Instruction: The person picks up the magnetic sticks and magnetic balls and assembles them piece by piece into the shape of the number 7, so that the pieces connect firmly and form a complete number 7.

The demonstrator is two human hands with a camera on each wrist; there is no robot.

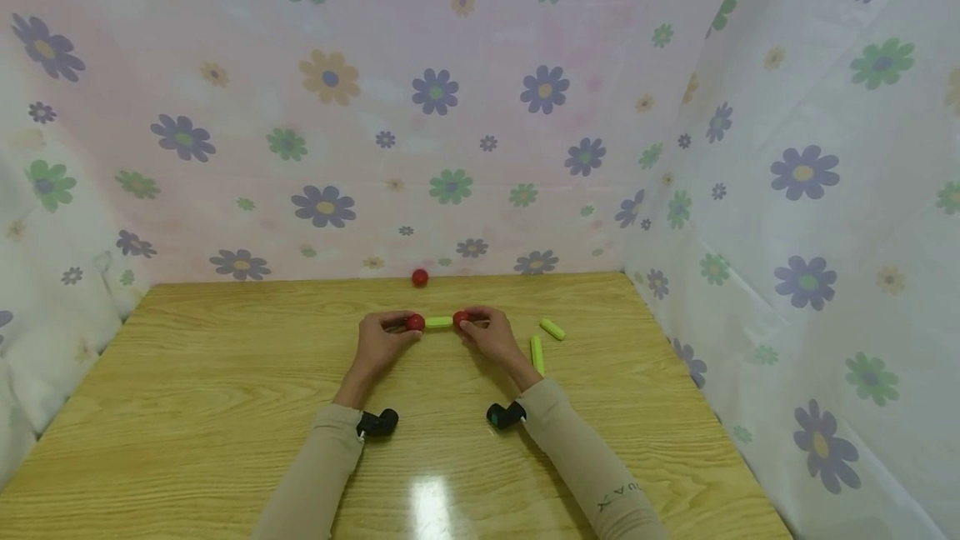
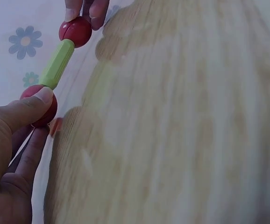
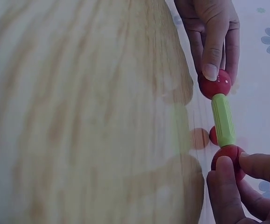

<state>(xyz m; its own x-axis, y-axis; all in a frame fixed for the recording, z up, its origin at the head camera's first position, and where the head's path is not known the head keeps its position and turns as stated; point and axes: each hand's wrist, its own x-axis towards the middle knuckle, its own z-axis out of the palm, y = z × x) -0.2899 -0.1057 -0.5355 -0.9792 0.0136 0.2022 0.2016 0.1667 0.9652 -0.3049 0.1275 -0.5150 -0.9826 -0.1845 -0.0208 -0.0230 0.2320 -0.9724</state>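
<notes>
My left hand (image 1: 381, 342) pinches a red ball (image 1: 416, 322) between thumb and fingers. A second red ball (image 1: 461, 320) is pinched by my right hand (image 1: 491, 337). Between the two balls runs a short lime-green ribbed rod (image 1: 438, 322), its ends right against them. Ball, rod and ball form one straight piece, as the left wrist view also shows with its green rod (image 2: 57, 64) and upper red ball (image 2: 75, 31). In the right wrist view the near ball (image 3: 228, 161) sits under the right thumb and fingertips.
A third red ball (image 1: 420, 277) lies at the table's back edge. Two more green rods lie right of my right hand, a shorter rod (image 1: 552, 329) and a longer rod (image 1: 537, 355) partly behind the wrist. Flowered cloth (image 1: 480, 107) hangs behind the wooden table (image 1: 225, 373).
</notes>
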